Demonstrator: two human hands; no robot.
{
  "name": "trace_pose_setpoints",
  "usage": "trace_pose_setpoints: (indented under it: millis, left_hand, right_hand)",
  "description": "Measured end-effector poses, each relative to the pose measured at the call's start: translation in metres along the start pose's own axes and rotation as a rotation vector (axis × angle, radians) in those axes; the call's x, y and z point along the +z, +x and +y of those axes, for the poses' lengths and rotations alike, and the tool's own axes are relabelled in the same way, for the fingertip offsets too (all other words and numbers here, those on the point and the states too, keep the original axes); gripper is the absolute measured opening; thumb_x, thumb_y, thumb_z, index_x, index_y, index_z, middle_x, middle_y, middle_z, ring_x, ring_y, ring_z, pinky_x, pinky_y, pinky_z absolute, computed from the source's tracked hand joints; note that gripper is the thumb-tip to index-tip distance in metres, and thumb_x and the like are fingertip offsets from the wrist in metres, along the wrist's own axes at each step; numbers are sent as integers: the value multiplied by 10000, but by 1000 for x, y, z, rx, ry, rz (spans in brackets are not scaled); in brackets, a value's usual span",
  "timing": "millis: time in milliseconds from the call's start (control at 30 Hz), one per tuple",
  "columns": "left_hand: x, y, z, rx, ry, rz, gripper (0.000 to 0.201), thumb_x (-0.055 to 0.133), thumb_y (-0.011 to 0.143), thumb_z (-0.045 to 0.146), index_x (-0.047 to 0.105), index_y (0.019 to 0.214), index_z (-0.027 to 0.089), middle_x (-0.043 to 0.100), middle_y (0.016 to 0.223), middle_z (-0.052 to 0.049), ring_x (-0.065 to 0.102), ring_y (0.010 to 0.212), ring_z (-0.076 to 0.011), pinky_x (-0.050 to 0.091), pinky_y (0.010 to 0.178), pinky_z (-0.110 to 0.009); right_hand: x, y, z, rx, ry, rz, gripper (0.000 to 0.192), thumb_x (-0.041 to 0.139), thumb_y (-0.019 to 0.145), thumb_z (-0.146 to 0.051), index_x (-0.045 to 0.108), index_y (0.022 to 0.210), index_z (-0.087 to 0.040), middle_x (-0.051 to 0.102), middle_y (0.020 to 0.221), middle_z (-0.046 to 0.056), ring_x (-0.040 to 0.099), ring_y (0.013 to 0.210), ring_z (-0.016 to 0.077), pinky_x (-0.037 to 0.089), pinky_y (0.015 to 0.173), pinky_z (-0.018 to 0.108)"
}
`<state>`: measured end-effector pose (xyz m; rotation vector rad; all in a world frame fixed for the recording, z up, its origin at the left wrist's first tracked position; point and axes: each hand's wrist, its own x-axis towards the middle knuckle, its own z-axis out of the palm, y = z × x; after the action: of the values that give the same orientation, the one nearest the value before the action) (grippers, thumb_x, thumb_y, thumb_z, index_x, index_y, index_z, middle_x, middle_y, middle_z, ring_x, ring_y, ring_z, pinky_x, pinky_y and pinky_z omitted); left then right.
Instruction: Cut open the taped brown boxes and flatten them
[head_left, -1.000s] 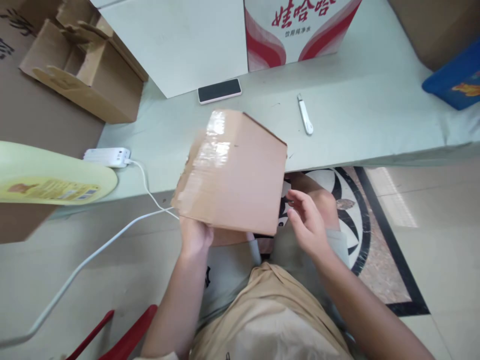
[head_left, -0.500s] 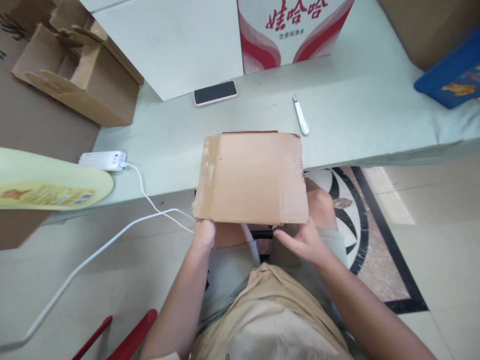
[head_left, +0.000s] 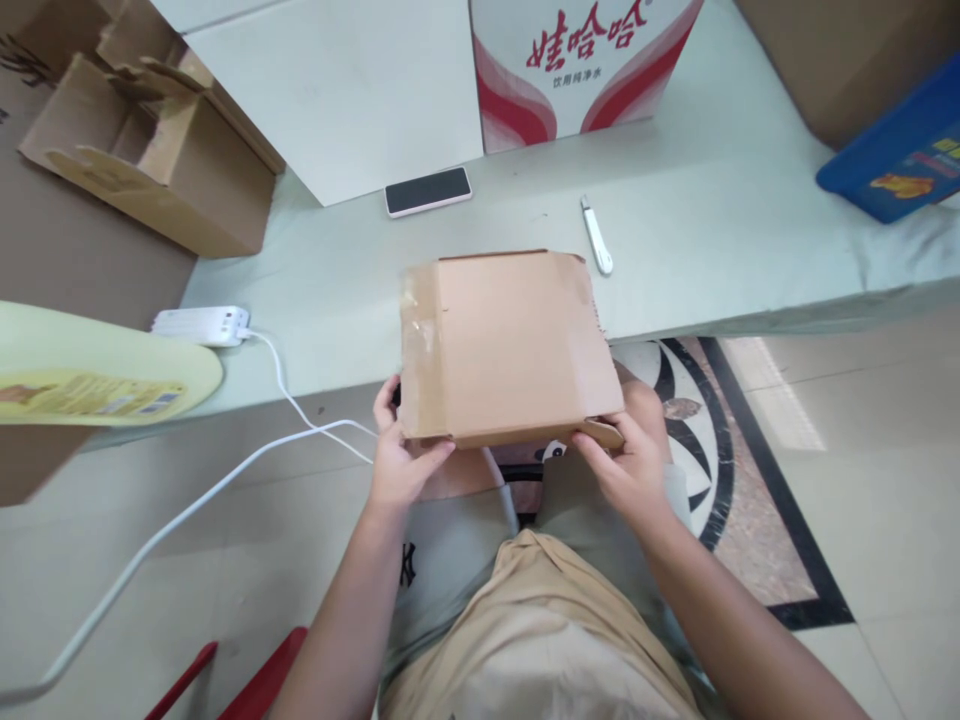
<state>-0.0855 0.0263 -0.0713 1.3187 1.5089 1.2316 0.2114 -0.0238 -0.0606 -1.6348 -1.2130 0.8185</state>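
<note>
A flat brown cardboard box [head_left: 517,345] is held over the front edge of the table, above my lap. Clear tape runs down its left side. My left hand [head_left: 401,455] grips its near left corner, thumb on the near edge and fingers round the left side. At the near right corner my right hand [head_left: 622,460] holds it, the thumb by a loose flap and the other fingers partly hidden under the cardboard. Just beyond the box, to the right, a white utility knife [head_left: 597,238] lies on the table. A phone [head_left: 428,192] lies farther back, screen up.
Open cardboard boxes [head_left: 165,160] stand at the left, near a white power bank [head_left: 201,326] with a cable and a pale yellow bottle [head_left: 97,365]. At the back are a white box [head_left: 345,90] and a red-and-white carton [head_left: 577,70]. A blue package [head_left: 900,150] is at the right.
The box has tipped slightly, so its near edge and a loose flap at the right corner now show. My left fingers have come into view round its left side.
</note>
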Motion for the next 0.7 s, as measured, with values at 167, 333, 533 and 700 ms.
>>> trace_pose_setpoints:
  millis: [167, 333, 533, 700]
  left_hand:
    - [1, -11, 10, -51, -81, -13, 412, 950, 558, 392, 770, 871, 192, 750, 1063, -137, 725, 1071, -315, 573, 1030, -474]
    - [-8, -26, 18, -58, -90, -39, 387, 943, 516, 286, 772, 849, 189, 767, 808, -82, 738, 750, -257, 634, 759, -381]
    - [-38, -18, 26, -110, -278, -223, 493, 863, 559, 589, 818, 861, 203, 754, 781, -113, 738, 734, -325, 639, 746, -494]
    - [-23, 8, 31, -31, -87, 58, 486, 936, 583, 338, 792, 1030, 213, 765, 1078, -98, 713, 1077, -287, 560, 1037, -418]
  right_hand:
    - [1, 0, 6, 42, 223, -69, 407, 716, 845, -629, 690, 878, -224, 731, 817, 50, 710, 783, 257, 583, 698, 373]
    - [4, 4, 5, 159, 512, -40, 521, 606, 893, -721, 695, 1050, -233, 739, 872, 55, 719, 832, 265, 590, 719, 381]
    - [5, 6, 0, 364, 557, 50, 396, 761, 812, -559, 713, 1005, -217, 756, 884, 45, 713, 814, 220, 559, 690, 310]
    - [1, 2, -2, 375, 616, 58, 442, 797, 755, -610, 688, 930, -219, 731, 768, 33, 657, 644, 187, 529, 594, 291]
